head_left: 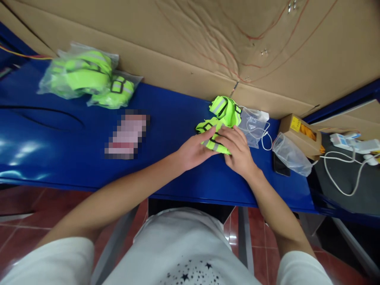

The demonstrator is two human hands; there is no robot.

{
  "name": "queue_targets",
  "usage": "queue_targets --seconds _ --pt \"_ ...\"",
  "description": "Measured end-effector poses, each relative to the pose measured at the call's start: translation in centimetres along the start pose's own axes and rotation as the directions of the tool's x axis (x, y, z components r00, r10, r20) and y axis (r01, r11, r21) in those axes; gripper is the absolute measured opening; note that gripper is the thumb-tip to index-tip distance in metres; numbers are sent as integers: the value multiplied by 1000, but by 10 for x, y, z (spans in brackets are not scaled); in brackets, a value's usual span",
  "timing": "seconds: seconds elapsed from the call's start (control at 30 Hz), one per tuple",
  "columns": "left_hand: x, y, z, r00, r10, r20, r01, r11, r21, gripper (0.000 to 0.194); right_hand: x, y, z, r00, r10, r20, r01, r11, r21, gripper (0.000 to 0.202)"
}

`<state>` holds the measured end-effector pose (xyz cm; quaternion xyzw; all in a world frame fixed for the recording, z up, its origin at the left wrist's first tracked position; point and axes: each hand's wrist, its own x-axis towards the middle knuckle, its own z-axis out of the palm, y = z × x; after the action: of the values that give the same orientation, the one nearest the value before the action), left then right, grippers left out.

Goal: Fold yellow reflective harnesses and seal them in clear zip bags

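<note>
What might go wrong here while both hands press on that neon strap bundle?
The neon strap bundle looks loosely gathered, so it might spring open under the left hand and right hand. The empty clear bag lies right beside it, and the white cable there might snag in the straps.

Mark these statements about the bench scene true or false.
1. Both hands rest on the neon yellow strap bundle. True: left hand and right hand press it.
2. The blue table is backed by cardboard. True.
3. The bagged straps lie at the table's right end. False: they lie at the left.
4. The white cable is held in the right hand. False: it lies apart, far right.
</note>
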<state>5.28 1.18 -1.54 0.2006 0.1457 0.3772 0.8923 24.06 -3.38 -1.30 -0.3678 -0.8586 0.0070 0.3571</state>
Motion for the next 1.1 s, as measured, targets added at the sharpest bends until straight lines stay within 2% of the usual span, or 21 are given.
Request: queue_targets --seconds 0.1,0.17,0.23,0.27,0.33,0.43,0.5,0.57,0.7,0.8,0.9,0.97,1.1 --pt "7 8 -4 993 113 23 -115 984 137 36 0 -6 2 994 85 62 -92 988 127 50" --pt "9 12 -6 986 165 22 -166 962 218 44 0 -6 6 977 209 -32 -190 937 294 45" --pt "9 12 -6 987 161 26 -162 951 263 50 0 -1 9 923 349 -161 -245 858 451 43" --pt "8 11 -6 988 146 40 -151 949 275 51 0 2 9 893 409 -188 -266 817 512 47" --pt "6 6 -5 991 105 85 -126 946 299 51 0 8 8 863 493 -112 -342 732 589 58" --pt "1 -1 -5 986 99 135 -144 914 379 52 1 12 3 851 518 89 -458 647 610 67" --pt "0 -4 -7 979 123 160 -183 877 445 59 0 12 0 844 518 137 -484 628 609 64" --pt "-1 -3 -8 971 130 199 -214 841 496 71 -1 12 -1 823 550 139 -509 607 610 63" --pt "-2 -1 -9 959 109 261 -249 766 593 87 -6 16 0 741 660 121 -569 521 636 63" --pt "1 1 -7 951 137 278 -298 647 701 88 -7 20 1 709 698 97 -576 495 650 59" --pt "6 -1 -7 932 236 276 -362 537 762 80 -6 21 4 678 733 47 -572 486 661 54" --pt "9 -3 -8 934 265 238 -350 555 754 73 -4 17 8 644 765 27 -565 451 691 51" --pt "10 -12 -9 965 211 156 -262 738 622 81 3 0 18 544 839 3 -500 321 804 46"
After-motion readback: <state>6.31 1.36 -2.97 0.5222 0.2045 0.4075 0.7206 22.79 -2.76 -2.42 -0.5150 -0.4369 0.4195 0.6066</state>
